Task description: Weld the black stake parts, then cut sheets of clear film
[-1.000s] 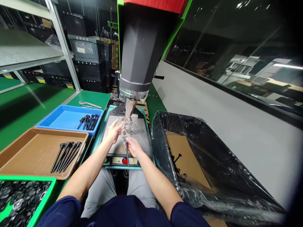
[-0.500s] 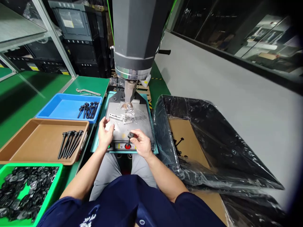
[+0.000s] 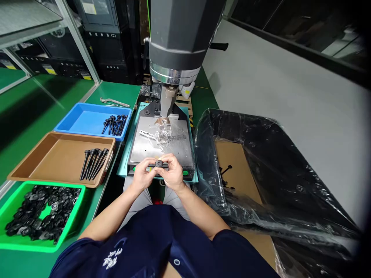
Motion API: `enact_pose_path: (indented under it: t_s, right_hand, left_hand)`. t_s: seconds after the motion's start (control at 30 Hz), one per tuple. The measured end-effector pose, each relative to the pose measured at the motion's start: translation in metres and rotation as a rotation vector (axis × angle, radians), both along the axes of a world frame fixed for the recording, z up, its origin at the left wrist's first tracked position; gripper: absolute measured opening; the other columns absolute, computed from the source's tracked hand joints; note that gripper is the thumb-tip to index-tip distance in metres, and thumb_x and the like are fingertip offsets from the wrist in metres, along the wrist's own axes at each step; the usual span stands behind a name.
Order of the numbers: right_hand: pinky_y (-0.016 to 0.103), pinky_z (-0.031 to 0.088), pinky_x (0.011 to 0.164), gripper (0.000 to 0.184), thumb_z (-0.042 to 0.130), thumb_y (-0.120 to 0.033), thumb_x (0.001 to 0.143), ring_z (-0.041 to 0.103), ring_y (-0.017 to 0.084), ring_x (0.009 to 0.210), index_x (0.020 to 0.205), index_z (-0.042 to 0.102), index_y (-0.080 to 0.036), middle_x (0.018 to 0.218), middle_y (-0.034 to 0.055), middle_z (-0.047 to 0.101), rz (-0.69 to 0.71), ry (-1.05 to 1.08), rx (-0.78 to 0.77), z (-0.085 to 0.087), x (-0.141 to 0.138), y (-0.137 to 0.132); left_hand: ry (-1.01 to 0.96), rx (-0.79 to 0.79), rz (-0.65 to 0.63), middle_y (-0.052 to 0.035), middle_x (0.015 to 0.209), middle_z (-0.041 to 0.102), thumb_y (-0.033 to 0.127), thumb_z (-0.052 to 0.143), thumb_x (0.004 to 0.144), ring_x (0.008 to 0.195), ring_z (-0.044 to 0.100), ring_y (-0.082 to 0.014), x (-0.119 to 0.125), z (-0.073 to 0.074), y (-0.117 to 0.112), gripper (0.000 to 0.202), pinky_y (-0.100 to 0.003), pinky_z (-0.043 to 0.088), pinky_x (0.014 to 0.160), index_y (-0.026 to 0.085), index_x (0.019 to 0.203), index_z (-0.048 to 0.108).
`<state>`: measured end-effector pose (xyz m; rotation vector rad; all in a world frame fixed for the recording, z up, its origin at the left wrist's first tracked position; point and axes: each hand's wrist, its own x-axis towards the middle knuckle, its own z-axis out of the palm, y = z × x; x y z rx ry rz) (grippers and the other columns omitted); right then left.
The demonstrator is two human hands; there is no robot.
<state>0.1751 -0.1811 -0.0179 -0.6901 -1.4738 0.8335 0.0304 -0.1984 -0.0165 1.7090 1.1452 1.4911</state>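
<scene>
Between my two hands, above the front edge of the machine's metal plate [image 3: 139, 152], is a black bolt [image 3: 159, 163] with its wide head facing up. My left hand [image 3: 142, 174] pinches it from the left with thumb and fingertips. From the other side my right hand [image 3: 173, 173] grips it the same way. Fingers hide the shank. Beyond the hands, the machine's grey horn [image 3: 167, 101] comes down over a small metal fixture [image 3: 164, 121] partly wrapped in clear film.
On the left bench stand a blue tray [image 3: 84, 117] with black bolts, a brown tray [image 3: 55, 156] with longer bolts, and a green bin [image 3: 62, 235] of black round parts. A wrench [image 3: 114, 102] lies behind. To the right is a box lined with black plastic [image 3: 278, 162].
My left hand, open and apart before, has come across to the bolt and closed on it. My right hand has turned the bolt so its head faces me. The view has shifted slightly.
</scene>
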Motion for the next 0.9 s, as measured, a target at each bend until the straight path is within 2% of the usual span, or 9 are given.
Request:
enact_pose_path:
  t_s: [0.13, 0.23, 0.33, 0.43, 0.53, 0.63, 0.7, 0.8, 0.9]
  right_hand:
    - [0.038, 0.055, 0.093, 0.038, 0.067, -0.041, 0.09, 0.066, 0.022, 0.104, 0.123, 0.059, -0.025, 0.112, 0.008, 0.067, 0.063, -0.167, -0.092, 0.002, 0.007, 0.0]
    - [0.039, 0.055, 0.093, 0.029, 0.069, -0.037, 0.089, 0.067, 0.022, 0.101, 0.115, 0.065, -0.025, 0.107, 0.0067, 0.069, 0.095, -0.238, -0.148, -0.002, 0.007, 0.002]
    - [0.038, 0.056, 0.087, 0.031, 0.077, -0.04, 0.081, 0.067, 0.02, 0.09, 0.104, 0.063, -0.024, 0.095, 0.0038, 0.07, 0.053, -0.142, -0.236, -0.009, -0.003, 0.003]
    - [0.038, 0.057, 0.086, 0.047, 0.083, -0.042, 0.075, 0.068, 0.02, 0.092, 0.111, 0.058, -0.024, 0.102, 0.0063, 0.069, 0.143, -0.007, -0.273, -0.009, -0.011, 0.001]
    - [0.038, 0.059, 0.083, 0.061, 0.082, -0.042, 0.076, 0.069, 0.02, 0.091, 0.125, 0.052, -0.024, 0.108, 0.0094, 0.069, 0.215, 0.093, -0.303, -0.002, -0.007, -0.002]
    - [0.038, 0.059, 0.079, 0.051, 0.077, -0.042, 0.081, 0.069, 0.019, 0.084, 0.123, 0.055, -0.023, 0.102, 0.0089, 0.07, 0.191, 0.08, -0.37, 0.005, 0.004, -0.007]
    - [0.038, 0.06, 0.077, 0.046, 0.076, -0.043, 0.083, 0.069, 0.019, 0.082, 0.12, 0.057, -0.023, 0.098, 0.0083, 0.07, 0.172, 0.06, -0.419, 0.007, 0.013, -0.012]
    - [0.037, 0.061, 0.073, 0.044, 0.075, -0.044, 0.083, 0.07, 0.019, 0.077, 0.118, 0.058, -0.023, 0.094, 0.0068, 0.071, 0.148, 0.065, -0.48, 0.008, 0.025, -0.02]
    - [0.039, 0.061, 0.071, 0.045, 0.075, -0.044, 0.082, 0.07, 0.019, 0.073, 0.117, 0.059, -0.023, 0.092, 0.0063, 0.071, 0.062, 0.063, -0.524, 0.011, 0.043, -0.026]
  left_hand:
    - [0.01, -0.042, 0.011, -0.0075, 0.091, 0.073, 0.032, 0.069, 0.088, 0.085, 0.067, -0.0179, -0.004, 0.002, -0.004, 0.014, -0.032, 0.054, 0.079, 0.019, 0.09, 0.07]
    - [0.009, -0.152, -0.014, -0.0071, 0.088, 0.072, 0.035, 0.067, 0.088, 0.08, 0.066, -0.0172, -0.007, 0.002, -0.011, 0.018, -0.03, 0.053, 0.075, 0.017, 0.089, 0.069]
    - [0.022, -0.27, -0.064, -0.0058, 0.085, 0.071, 0.036, 0.064, 0.089, 0.076, 0.065, -0.0159, -0.013, 0.007, -0.02, 0.02, -0.028, 0.052, 0.07, 0.016, 0.088, 0.069]
    - [0.117, -0.316, -0.048, -0.0046, 0.083, 0.07, 0.036, 0.064, 0.088, 0.073, 0.063, -0.0153, -0.032, 0.022, -0.032, 0.02, -0.027, 0.051, 0.068, 0.017, 0.087, 0.069]
    - [0.247, -0.335, 0.107, -0.0042, 0.085, 0.071, 0.038, 0.064, 0.087, 0.076, 0.065, -0.0167, -0.076, 0.044, -0.04, 0.02, -0.028, 0.051, 0.07, 0.019, 0.09, 0.07]
    - [0.376, -0.416, 0.38, -0.0037, 0.086, 0.073, 0.042, 0.064, 0.083, 0.077, 0.066, -0.0185, -0.141, 0.063, -0.036, 0.025, -0.029, 0.052, 0.072, 0.019, 0.092, 0.07]
    - [0.517, -0.52, 0.551, -0.0036, 0.086, 0.074, 0.043, 0.064, 0.08, 0.075, 0.065, -0.0189, -0.188, 0.069, -0.026, 0.028, -0.03, 0.051, 0.073, 0.019, 0.093, 0.07]
    - [0.765, -0.655, 0.743, -0.0073, 0.087, 0.074, 0.037, 0.063, 0.078, 0.079, 0.066, -0.0214, -0.246, 0.064, -0.008, 0.023, -0.031, 0.049, 0.075, 0.017, 0.088, 0.07]
    - [0.944, -0.794, 0.737, -0.0103, 0.085, 0.074, 0.031, 0.063, 0.075, 0.077, 0.065, -0.0229, -0.278, 0.049, 0.006, 0.019, -0.03, 0.046, 0.07, 0.016, 0.085, 0.07]
